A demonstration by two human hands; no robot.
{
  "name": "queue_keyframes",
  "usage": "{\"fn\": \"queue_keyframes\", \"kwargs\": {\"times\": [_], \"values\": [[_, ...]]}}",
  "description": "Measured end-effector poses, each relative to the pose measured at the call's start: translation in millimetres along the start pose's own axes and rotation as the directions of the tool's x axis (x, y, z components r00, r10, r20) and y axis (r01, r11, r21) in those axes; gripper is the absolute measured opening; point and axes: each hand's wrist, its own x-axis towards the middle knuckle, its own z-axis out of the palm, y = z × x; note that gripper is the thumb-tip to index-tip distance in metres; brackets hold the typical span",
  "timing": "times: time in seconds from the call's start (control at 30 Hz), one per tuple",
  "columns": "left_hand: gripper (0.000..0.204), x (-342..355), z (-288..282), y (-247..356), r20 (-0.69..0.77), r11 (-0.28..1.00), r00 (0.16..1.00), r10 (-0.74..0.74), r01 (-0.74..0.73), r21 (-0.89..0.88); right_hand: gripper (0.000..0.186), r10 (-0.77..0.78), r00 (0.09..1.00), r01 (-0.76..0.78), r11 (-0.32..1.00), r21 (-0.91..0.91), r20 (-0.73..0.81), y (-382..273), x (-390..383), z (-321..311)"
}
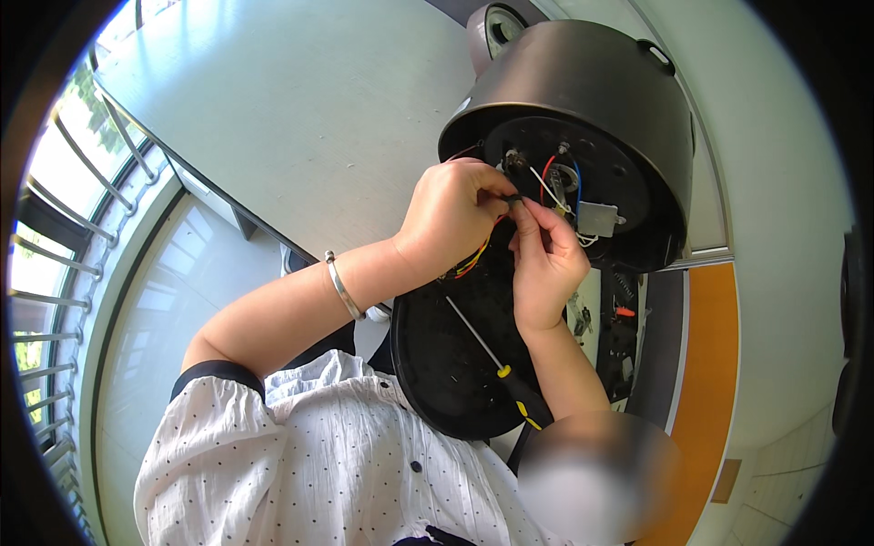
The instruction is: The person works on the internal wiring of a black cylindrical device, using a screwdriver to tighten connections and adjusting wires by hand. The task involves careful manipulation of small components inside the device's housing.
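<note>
My left hand (452, 207), with a silver bangle on its wrist, and my right hand (553, 264) meet at the open underside of a dark metallic cooker body (583, 77) lying on its side. The fingertips of both pinch a small dark piece (514, 197), mostly covered, so its kind is unclear. Red, white and blue wires (579, 189) and a grey plate (597, 219) show inside. Yellow and orange wires (473, 262) run below my left hand to a black base cover (437, 364) near my lap. A black-and-yellow screwdriver (522, 393) lies across that cover.
The pale table (300, 118) stretches to the left and far side. Behind the cooker body stands a smaller round dark part (499, 32). To the right of my right forearm is a dark tray (623, 328) with small parts. Window railings (82, 255) line the far left.
</note>
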Motion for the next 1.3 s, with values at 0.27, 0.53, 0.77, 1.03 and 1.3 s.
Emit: {"fn": "queue_keyframes", "kwargs": {"times": [0.27,0.53,0.77,1.03,1.3], "values": [[0.014,-6.1,-6.0,8.6,0.057,0.998,0.998,0.027,-0.024,-0.058,0.008,-0.028,1.000,0.028,0.999,-0.025,0.006,-6.9,-4.0,-4.7],[0.010,-9.5,-7.0,6.7,0.056,0.981,0.998,0.010,0.001,-0.194,0.006,-0.010,0.999,0.008,0.999,0.047,0.035,-12.9,-6.9,-8.0],[0.007,-10.1,-15.8,6.2,0.118,0.973,0.992,0.053,-0.025,-0.231,0.005,0.020,0.996,-0.034,0.986,0.165,0.081,-13.9,-9.6,-9.1],[0.008,-6.7,-21.5,2.5,0.302,0.936,0.952,-0.043,0.143,-0.321,0.008,-0.197,0.974,0.188,0.979,0.084,0.115,-8.6,-10.7,-12.7],[0.009,-3.6,-28.0,0.9,0.375,0.953,0.927,0.017,0.099,-0.287,0.007,-0.234,0.969,0.227,0.969,0.095,0.073,-7.6,-15.1,-8.4]]}}
